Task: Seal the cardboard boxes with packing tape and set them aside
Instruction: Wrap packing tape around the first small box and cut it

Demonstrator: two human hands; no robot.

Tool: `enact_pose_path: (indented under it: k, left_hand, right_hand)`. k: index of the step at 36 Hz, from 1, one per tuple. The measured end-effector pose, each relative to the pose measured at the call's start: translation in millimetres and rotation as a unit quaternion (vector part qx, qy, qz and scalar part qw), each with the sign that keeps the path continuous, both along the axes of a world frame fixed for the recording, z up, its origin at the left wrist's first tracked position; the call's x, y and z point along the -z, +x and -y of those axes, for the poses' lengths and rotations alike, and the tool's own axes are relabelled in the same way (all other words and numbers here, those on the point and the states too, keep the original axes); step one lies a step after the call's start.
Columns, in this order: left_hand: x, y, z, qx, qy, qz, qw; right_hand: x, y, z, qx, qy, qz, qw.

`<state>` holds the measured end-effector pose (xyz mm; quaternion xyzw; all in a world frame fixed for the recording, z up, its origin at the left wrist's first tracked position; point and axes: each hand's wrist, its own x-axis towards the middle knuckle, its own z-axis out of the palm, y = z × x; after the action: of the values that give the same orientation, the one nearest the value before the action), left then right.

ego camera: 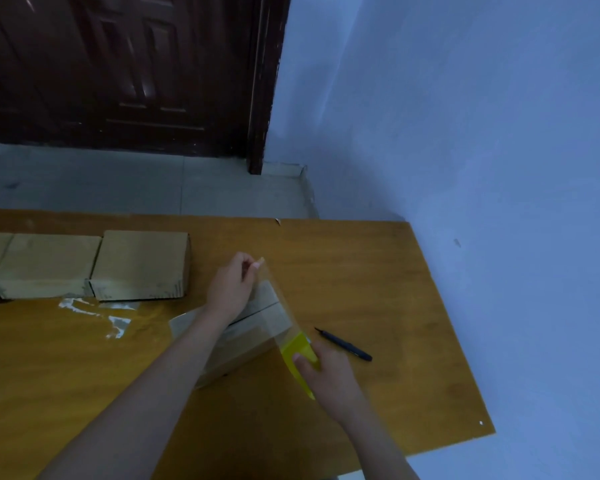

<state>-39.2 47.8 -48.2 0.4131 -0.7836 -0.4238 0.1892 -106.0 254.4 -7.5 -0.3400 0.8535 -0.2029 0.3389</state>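
A person works at an orange-brown wooden table (361, 271) set against a pale blue wall (465, 116). The left hand (234, 284) pinches the free end of a strip of clear tape (279, 299) between thumb and fingertips, holding it raised above the far edge of a cardboard box (243, 337). The right hand (326, 372) grips a yellow tape roll (300, 353) at the near right corner of that box, so the strip runs taut between the two hands, over the box top and across its centre seam. A row of closed cardboard boxes (84, 265) lies side by side, touching, on the far left of the table. Crumpled scraps of clear tape (101, 313) lie just in front of the row. A black pen (343, 344) lies on the table just right of the roll. A dark wooden door (125, 71) stands beyond the table.
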Motion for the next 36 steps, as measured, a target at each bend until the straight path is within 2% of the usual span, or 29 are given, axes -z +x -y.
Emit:
enact_pose_path:
  k: [10,21,36]
  left_hand:
    - [2.1,-16.6,4.0,-0.002,0.015,-0.012,1.000]
    - [10.3,-14.3,-4.9,-0.056,0.037,-0.042,0.997]
    - [11.4,-15.8,-4.8,-0.052,-0.005,0.014,0.999]
  right_hand:
    - [3.5,-5.3,3.3,0.039,-0.031,0.036,0.998]
    - [6.3,-8.4,0.8,0.038,-0.048,0.072,0.995]
    - [16.2,-9.3,1.1,0.070,-0.027,0.122,0.990]
